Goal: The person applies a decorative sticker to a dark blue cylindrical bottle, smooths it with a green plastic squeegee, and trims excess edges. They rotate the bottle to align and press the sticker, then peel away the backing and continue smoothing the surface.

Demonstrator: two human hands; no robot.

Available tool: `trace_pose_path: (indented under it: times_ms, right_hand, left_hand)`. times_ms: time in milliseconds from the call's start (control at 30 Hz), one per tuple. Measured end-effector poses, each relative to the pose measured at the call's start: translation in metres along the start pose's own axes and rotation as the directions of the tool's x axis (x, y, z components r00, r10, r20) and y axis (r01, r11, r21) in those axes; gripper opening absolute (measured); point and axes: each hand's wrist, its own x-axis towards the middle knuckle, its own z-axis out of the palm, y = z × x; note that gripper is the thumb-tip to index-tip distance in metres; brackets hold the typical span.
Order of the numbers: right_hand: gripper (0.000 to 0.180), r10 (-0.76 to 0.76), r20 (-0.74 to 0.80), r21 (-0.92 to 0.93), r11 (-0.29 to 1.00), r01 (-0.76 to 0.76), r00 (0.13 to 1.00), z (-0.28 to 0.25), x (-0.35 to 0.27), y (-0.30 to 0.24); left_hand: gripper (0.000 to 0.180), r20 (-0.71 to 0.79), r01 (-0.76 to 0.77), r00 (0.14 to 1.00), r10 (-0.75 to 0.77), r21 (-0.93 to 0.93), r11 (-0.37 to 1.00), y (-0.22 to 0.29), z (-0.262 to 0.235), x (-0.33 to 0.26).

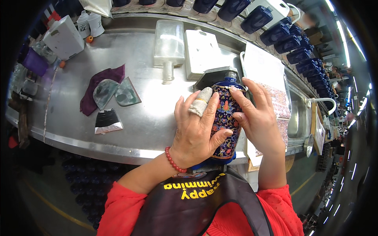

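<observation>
A dark blue glass bottle (227,114) with a colourful floral pattern on its front lies tilted back in front of me, its clear-looking neck pointing away. My left hand (197,131) rests along its left side with the fingers stretched out; a grey cloth cover (199,105) wraps one finger. At the bottle's right shoulder, the fingertips of my right hand (258,114) touch the upper edge of the pattern, fingers apart. Neither hand wraps round the bottle. Behind its neck sits a dark angular block (214,78). What supports the bottle's underside is hidden.
Patterned decal sheets (277,101) lie to the right, beside a sink (295,126) with a white tap. On the steel table (145,118) are a purple cloth (91,92), green scraper pieces (128,93), a clear bottle (168,43) and a white block (202,51). Blue bottles (256,19) line the far shelf.
</observation>
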Motion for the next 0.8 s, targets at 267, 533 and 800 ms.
trace_pose_path:
  times_ms: [267, 533, 800]
  right_hand:
    - [0.054, 0.022, 0.042, -0.04, 0.999, -0.02, 0.999, -0.002, 0.006, -0.005]
    - [0.052, 0.004, 0.017, -0.026, 1.0, -0.004, 1.0, -0.001, 0.008, -0.005]
    - [0.053, -0.011, 0.012, -0.001, 1.0, 0.011, 1.0, -0.002, 0.01, -0.001]
  left_hand:
    - [0.084, 0.01, 0.004, 1.0, -0.004, -0.028, 1.0, -0.001, 0.001, -0.001]
    - [0.084, 0.027, 0.016, 1.0, -0.014, -0.049, 0.999, 0.001, -0.001, 0.0]
    - [0.078, -0.002, 0.004, 1.0, -0.004, -0.097, 0.995, -0.007, -0.004, 0.01]
